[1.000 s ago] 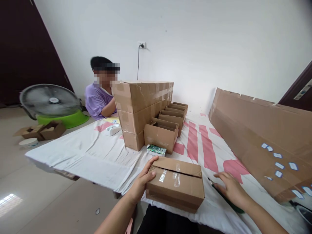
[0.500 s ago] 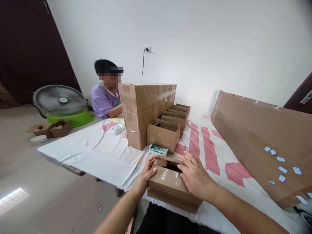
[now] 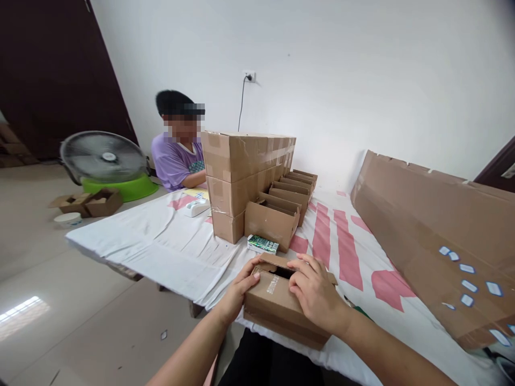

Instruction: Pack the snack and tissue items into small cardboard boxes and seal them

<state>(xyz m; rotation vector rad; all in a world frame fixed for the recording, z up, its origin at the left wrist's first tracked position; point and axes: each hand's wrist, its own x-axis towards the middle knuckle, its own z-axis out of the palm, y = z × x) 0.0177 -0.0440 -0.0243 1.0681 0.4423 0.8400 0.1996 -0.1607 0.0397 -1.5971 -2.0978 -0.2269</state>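
Note:
A small brown cardboard box (image 3: 277, 305) lies at the table's near edge in front of me, its top partly open along a dark slot. My left hand (image 3: 242, 284) is closed around the box's left end, thumb on top. At the slot's right side, my right hand (image 3: 316, 289) has its fingers bent over the top and flap edge. A strip of clear tape (image 3: 273, 284) shows on the top between my hands. Just behind the box lies a small green and white carton (image 3: 263, 244). Whatever lies under my right fingers is hidden.
A wall of stacked taped boxes (image 3: 225, 187) stands behind, with a row of open boxes (image 3: 271, 222) beside it. A large cardboard sheet (image 3: 426, 230) with stickers leans at the right. Across the table sits a person (image 3: 173, 161); a fan (image 3: 105, 158) stands left.
My right hand has shifted slightly left, its fingers more bent, now covering the right strip of tape. My left hand keeps its hold. A green thing now shows behind my right wrist.

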